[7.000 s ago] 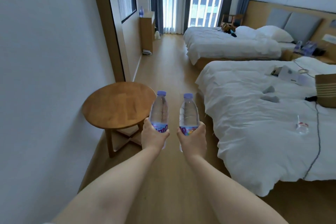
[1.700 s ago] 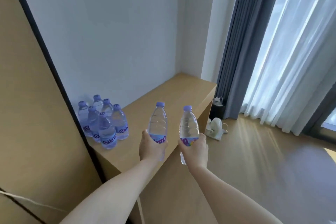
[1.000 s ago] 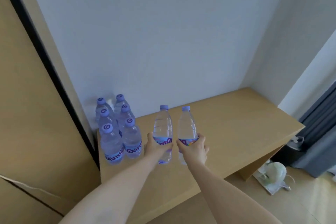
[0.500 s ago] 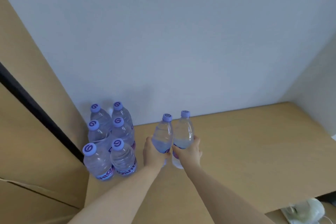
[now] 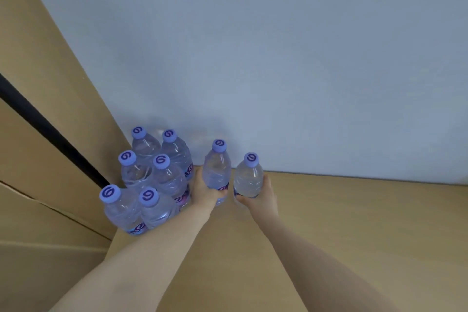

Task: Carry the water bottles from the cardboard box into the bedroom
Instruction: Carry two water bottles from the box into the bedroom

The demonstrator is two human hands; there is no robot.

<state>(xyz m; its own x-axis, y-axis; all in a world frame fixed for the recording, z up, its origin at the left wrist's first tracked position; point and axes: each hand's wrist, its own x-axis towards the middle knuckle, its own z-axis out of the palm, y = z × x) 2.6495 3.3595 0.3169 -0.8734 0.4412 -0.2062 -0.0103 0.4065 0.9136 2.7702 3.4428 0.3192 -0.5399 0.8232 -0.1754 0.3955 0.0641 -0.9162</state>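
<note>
While upright beside cluster of six bottles [image 5: 149, 180] on table [image 5: 354, 223]: left hand [image 5: 206, 191] gripping one bottle [image 5: 217, 172], right hand [image 5: 260, 197] gripping another bottle [image 5: 248, 178], right of cluster.

Two held bottles [image 5: 217, 172] right of six bottles [image 5: 149, 180].

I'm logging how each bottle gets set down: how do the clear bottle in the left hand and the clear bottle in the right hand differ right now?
The clear purple-capped bottle in the left hand sits farther back, near the white wall and right beside the cluster of six bottles; the clear purple-capped bottle in the right hand is nearer the camera and apart from the cluster. The left hand leaves its bottle's purple label showing; the right hand hides most of its label. Both stand roughly upright over the tan wooden shelf.
</note>
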